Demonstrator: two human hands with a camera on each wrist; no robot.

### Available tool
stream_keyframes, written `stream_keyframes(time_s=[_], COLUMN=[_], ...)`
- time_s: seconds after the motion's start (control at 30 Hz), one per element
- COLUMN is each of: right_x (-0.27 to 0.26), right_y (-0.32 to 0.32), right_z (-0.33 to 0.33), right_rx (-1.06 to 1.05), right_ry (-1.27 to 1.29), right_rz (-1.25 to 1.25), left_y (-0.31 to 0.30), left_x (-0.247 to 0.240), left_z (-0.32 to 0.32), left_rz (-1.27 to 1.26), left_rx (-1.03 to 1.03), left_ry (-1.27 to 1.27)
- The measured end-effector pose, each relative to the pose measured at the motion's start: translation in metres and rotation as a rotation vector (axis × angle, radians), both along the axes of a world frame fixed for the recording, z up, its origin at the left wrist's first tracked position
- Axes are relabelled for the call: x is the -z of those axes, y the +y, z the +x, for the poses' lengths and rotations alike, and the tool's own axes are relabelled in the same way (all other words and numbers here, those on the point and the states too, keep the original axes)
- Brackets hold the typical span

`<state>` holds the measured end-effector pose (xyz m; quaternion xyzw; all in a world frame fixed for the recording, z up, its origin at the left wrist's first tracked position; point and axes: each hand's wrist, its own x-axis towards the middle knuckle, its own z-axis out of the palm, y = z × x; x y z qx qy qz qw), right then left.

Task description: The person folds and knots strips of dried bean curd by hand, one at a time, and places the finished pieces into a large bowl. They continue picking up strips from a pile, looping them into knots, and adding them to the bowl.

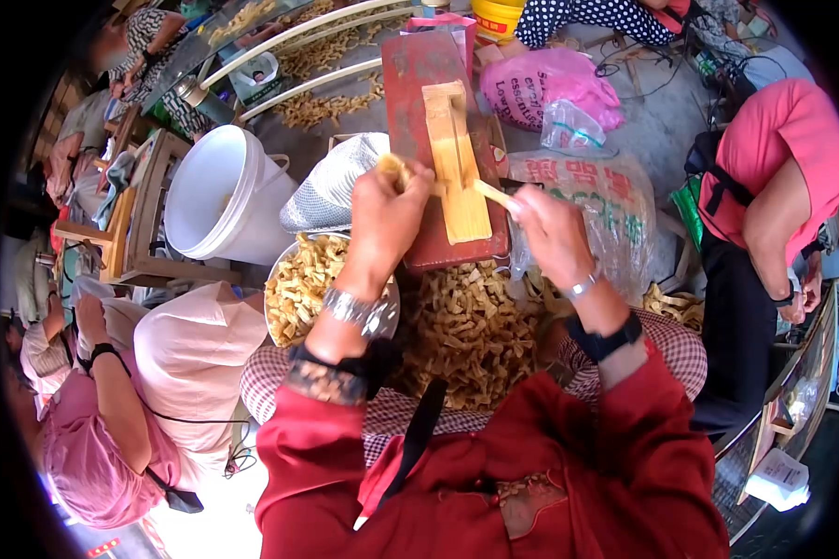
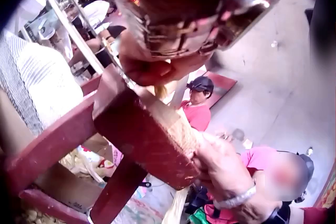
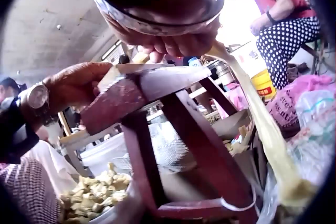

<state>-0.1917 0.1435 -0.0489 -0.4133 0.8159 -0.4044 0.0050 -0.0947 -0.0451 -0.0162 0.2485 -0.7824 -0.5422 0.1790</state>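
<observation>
A yellow wooden block [image 1: 463, 210] with a lengthwise groove lies on a red bench [image 1: 429, 70]. My left hand [image 1: 388, 210] curls round a small tan piece [image 1: 394, 169] at the block's left side. At its right side my right hand [image 1: 552, 235] pinches a pale strip [image 1: 496, 195] that reaches onto the block. In the right wrist view a long pale strip [image 3: 265, 124] hangs down from beneath the right hand [image 3: 163, 40]. The left wrist view shows the right hand [image 2: 226, 171] beside the bench end, while the left hand [image 2: 157, 66] is partly hidden by its bracelet.
A bowl of knotted tan pieces [image 1: 298, 307] stands left of a large heap [image 1: 471, 326] near my lap. Further left is a white bucket [image 1: 212, 200]. Plastic bags [image 1: 550, 88] lie to the right of the bench, and people sit on both sides.
</observation>
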Motion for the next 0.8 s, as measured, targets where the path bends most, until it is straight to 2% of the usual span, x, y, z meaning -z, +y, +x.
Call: stream_keyframes(time_s=[0.07,0.13,0.2,0.23,0.27,0.33,0.4,0.43,0.47,0.53,0.57,0.67,0.73,0.8], right_x=[-0.007,-0.018,-0.014,-0.012,-0.015,-0.018,-0.015,-0.013,-0.01,-0.003,-0.006,-0.014,-0.024,-0.027], right_y=[0.019,0.033,0.037,0.038,0.039,0.038,0.04,0.043,0.046,0.045,0.052,0.058,0.063,0.066], right_z=[0.029,0.059,0.089,0.102,0.114,0.136,0.155,0.161,0.167,0.184,0.191,0.205,0.206,0.212], right_rx=[-0.034,-0.079,-0.16,-0.234,-0.286,-0.357,-0.409,-0.43,-0.451,-0.444,-0.494,-0.541,-0.574,-0.577], right_ry=[-0.279,-0.432,-0.409,-0.371,-0.391,-0.331,-0.324,-0.283,-0.278,-0.226,-0.289,-0.288,-0.28,-0.263], right_rz=[-0.142,-0.041,-0.131,-0.183,-0.181,-0.221,-0.215,-0.198,-0.152,-0.271,-0.165,-0.126,-0.132,-0.17], left_y=[0.018,0.034,0.044,0.044,0.046,0.058,0.063,0.071,0.077,0.092,0.103,0.119,0.124,0.128], left_x=[-0.029,-0.042,-0.03,-0.016,0.006,0.013,0.063,0.054,0.076,0.074,0.07,0.074,0.068,0.057], left_z=[0.032,0.064,0.091,0.105,0.12,0.131,0.148,0.144,0.147,0.136,0.124,0.101,0.093,0.096], left_rz=[0.227,0.283,0.27,0.241,0.285,0.353,0.337,0.685,0.738,0.387,0.972,1.364,1.564,1.51], left_rx=[0.058,0.167,0.264,0.318,0.32,0.334,0.492,0.526,0.565,0.682,0.531,0.393,0.43,0.449], left_ry=[-0.084,-0.197,-0.27,-0.394,-0.336,-0.475,-0.247,-0.352,-0.341,-0.293,-0.44,-0.438,-0.343,-0.282])
